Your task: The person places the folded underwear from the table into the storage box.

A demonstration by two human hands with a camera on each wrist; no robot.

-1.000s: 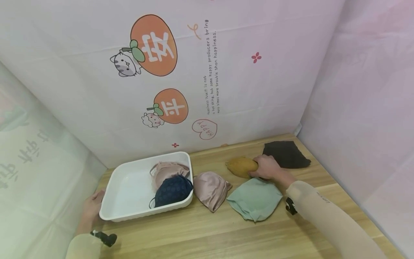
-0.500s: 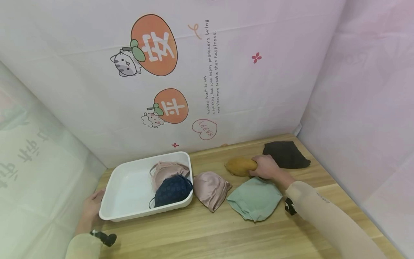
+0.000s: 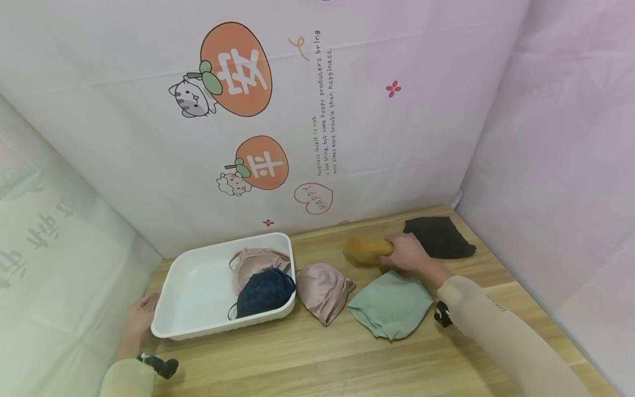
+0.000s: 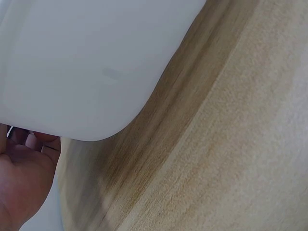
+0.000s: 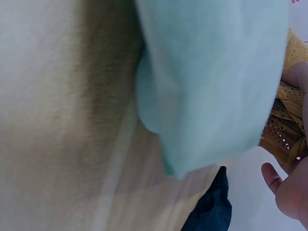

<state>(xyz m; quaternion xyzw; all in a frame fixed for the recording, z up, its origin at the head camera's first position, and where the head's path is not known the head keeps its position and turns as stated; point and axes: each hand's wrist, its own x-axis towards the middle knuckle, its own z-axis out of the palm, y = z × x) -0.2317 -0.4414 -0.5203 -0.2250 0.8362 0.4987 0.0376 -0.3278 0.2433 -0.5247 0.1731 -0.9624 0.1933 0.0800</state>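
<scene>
At the left edge of the wooden table (image 3: 278, 364), the left hand (image 3: 141, 315) lies against the left side of a white tray (image 3: 198, 286), its fingers partly hidden by the rim in the left wrist view; I cannot tell whether they grip it. Right of the table's middle, a mint-green bra (image 3: 392, 307) lies folded, a point toward the near edge. Left of it, a mauve satin bra (image 3: 323, 291) lies just beside the tray's right wall. The tray stands by the table's far left corner; at its right end, a navy bra (image 3: 265, 292) partly covers a pale pink bra (image 3: 250, 264). Beyond the mint-green bra, the right hand (image 3: 408, 253) holds the right end of a mustard lace bra (image 3: 364, 251) between thumb and fingers. That bra is toward the far edge; whether it touches the wood I cannot tell. Farther on, a black cloth (image 3: 441, 237) lies near the far right corner. Behind the far edge stands a printed wall covering (image 3: 362, 127).
</scene>
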